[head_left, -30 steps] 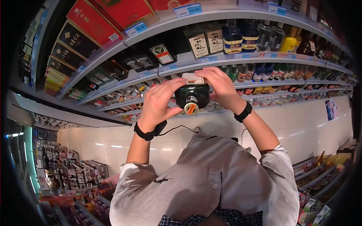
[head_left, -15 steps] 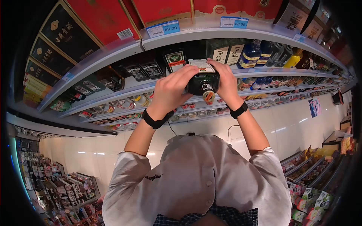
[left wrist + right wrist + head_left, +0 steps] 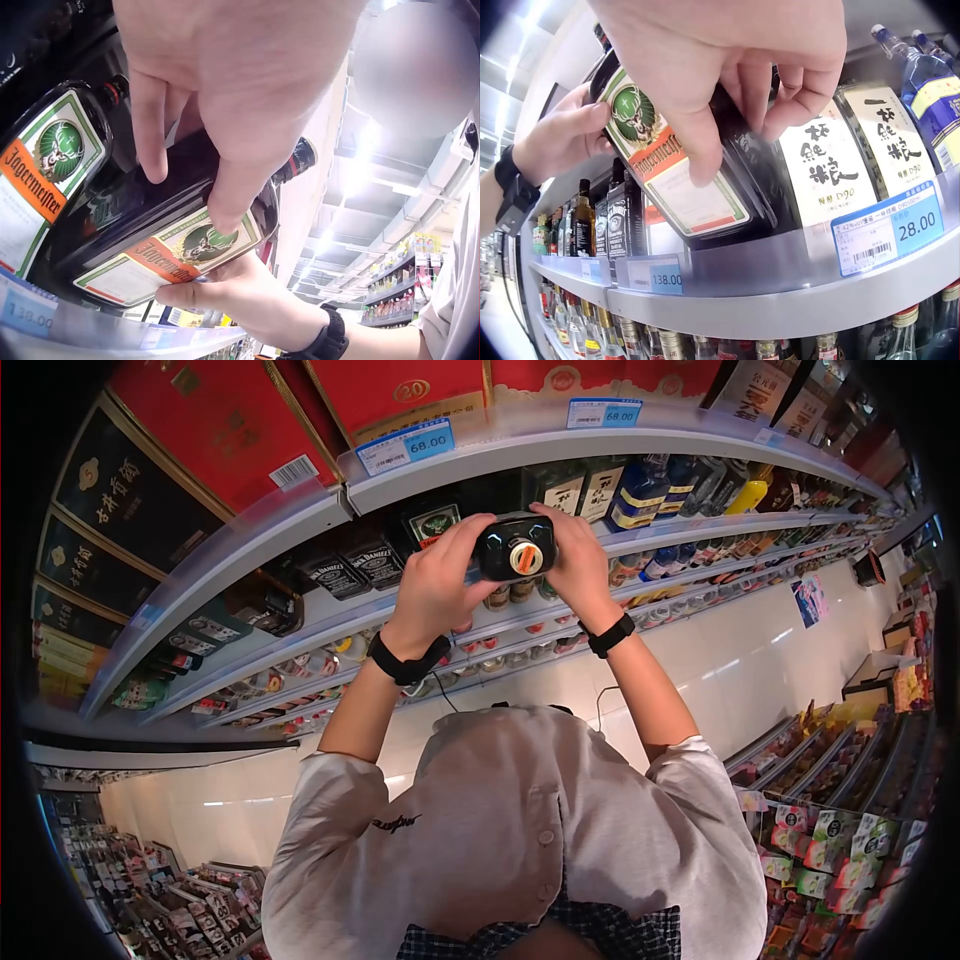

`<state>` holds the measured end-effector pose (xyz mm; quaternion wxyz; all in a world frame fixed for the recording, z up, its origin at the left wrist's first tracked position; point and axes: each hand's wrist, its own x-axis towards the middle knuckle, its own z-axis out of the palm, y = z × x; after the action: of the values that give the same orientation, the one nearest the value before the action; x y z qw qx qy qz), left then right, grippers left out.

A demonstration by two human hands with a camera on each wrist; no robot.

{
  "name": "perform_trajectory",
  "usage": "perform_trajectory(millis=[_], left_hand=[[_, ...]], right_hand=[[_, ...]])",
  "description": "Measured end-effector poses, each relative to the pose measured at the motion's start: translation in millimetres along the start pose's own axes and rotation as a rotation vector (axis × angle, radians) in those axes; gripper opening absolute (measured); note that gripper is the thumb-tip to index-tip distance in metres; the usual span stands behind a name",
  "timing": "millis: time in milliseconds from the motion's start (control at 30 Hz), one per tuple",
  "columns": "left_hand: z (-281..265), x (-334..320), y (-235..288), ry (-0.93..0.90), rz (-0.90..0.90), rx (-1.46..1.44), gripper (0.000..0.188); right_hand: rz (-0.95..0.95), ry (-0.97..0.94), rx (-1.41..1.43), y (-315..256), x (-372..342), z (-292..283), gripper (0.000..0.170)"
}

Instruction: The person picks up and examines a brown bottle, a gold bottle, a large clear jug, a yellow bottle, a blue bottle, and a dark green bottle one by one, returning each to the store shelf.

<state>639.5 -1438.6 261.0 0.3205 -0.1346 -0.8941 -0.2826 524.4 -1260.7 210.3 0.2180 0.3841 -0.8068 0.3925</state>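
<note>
Both hands hold one dark Jägermeister bottle at the shelf, its cap facing up in the head view. My left hand grips one side; in the left wrist view its thumb presses the green and orange label. My right hand grips the other side, its thumb on the label in the right wrist view. The bottle leans, its base close over the shelf's front edge. A second Jägermeister bottle stands beside it, to the left.
White-labelled boxes and blue bottles stand right of the held bottle. Jack Daniel's packs are on the left. Red boxes fill the shelf above, and a price tag hangs on the front lip.
Both hands have carried the bottle in toward the shelf. It has tilted, so its cap now points at the head camera and its label no longer shows there. The head view has shifted.
</note>
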Motion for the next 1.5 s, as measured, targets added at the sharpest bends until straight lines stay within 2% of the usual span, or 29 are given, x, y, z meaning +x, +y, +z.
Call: perform_trajectory(millis=[133,300,433,633,667,733,767,833,867,967,1000,1067,1100,1267,1333,1467,1500], left_hand=[[7,6,-2,0.003,-0.092,-0.04,0.068],[20,10,-6,-0.036,-0.197,0.107,0.07],[15,14,3,-0.085,-0.229,0.272,0.071],[22,23,15,-0.123,-0.346,0.387,0.071],[22,26,17,-0.123,-0.35,0.405,0.071],[21,29,19,-0.077,-0.237,0.509,0.067],[19,32,19,-0.076,-0.25,0.533,0.067],[15,35,19,-0.136,-0.23,0.636,0.061],[14,35,21,-0.129,-0.242,0.661,0.061],[16,44,21,-0.219,-0.262,0.74,0.048],[16,46,19,-0.214,-0.264,0.754,0.048],[14,51,13,-0.274,-0.289,0.776,0.043],[13,56,11,-0.337,-0.361,0.789,0.042],[13,65,-1,-0.262,-0.278,0.769,0.051],[17,64,-19,-0.141,-0.172,0.773,0.054],[14,69,-26,-0.197,-0.187,0.717,0.056],[14,69,-27,-0.227,-0.245,0.66,0.055]], right_hand=[[0.025,-0.047,-0.029,4,2,1,0.06],[0.047,-0.083,-0.049,21,-1,12,0.072],[0.006,-0.085,0.036,31,-7,16,0.072],[0.018,-0.062,0.199,44,-18,18,0.058],[0.05,-0.067,0.233,45,-20,18,0.054],[0.069,-0.082,0.292,45,-24,19,0.05],[0.102,-0.081,0.331,43,-25,19,0.049],[0.151,-0.075,0.441,44,-26,22,0.046],[0.135,-0.081,0.464,46,-26,24,0.046],[0.33,-0.123,0.684,51,-24,35,0.048],[0.319,-0.124,0.696,52,-25,39,0.048],[0.474,-0.157,0.838,49,-30,41,0.049],[0.463,-0.154,0.854,47,-31,42,0.049],[0.406,-0.067,0.819,23,-33,40,0.048],[0.45,-0.008,0.703,17,-36,47,0.046],[0.394,0.068,0.636,10,-45,63,0.04],[0.42,0.084,0.635,2,-46,64,0.037]])
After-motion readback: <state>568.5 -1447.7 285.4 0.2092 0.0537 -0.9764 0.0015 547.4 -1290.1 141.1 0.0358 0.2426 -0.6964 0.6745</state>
